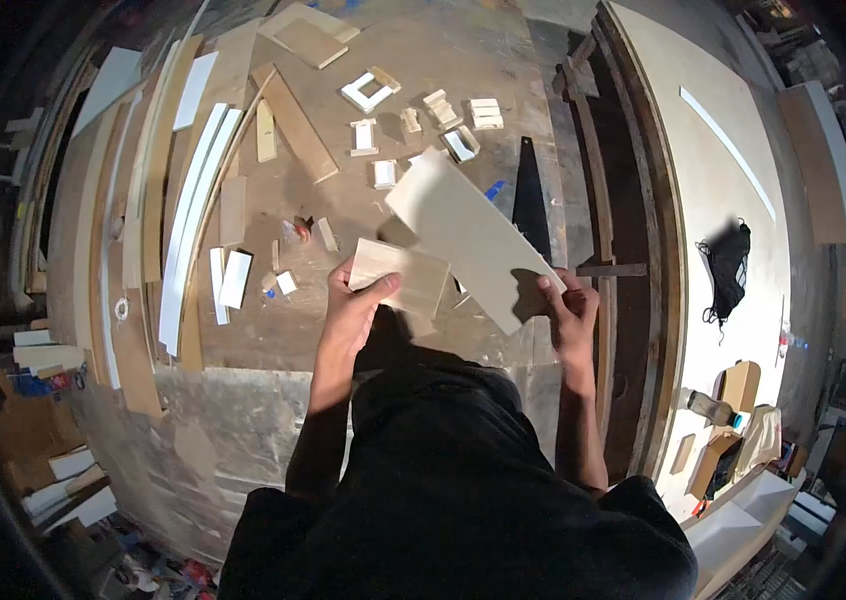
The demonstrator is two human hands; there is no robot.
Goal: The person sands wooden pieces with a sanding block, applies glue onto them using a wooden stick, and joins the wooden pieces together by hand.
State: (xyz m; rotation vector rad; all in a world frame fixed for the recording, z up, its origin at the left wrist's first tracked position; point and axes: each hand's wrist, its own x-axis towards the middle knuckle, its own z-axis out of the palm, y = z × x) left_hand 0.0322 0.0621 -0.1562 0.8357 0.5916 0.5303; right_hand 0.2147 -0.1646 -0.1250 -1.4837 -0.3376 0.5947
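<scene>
My left hand (361, 300) grips a small, pale wooden board (403, 275) by its left side, the thumb lying on its face. A longer pale board (468, 230) slants from upper left to lower right, and my right hand (570, 310) pinches its right edge near the lower end. The long board's left edge is close to the small board's upper right; whether they touch I cannot tell. Beyond the long board lies a dark handsaw blade (531, 195). Several small wood blocks and a square white-and-wood frame (371, 90) rest past both boards.
Long wood and white strips (198, 220) lie along the left of the worktable (283, 340). On the right, a pale panel (733, 180) carries a white strip, a black tangled item (728, 265) and a cardboard box (715, 460). A dark gap (633, 330) separates panel and worktable.
</scene>
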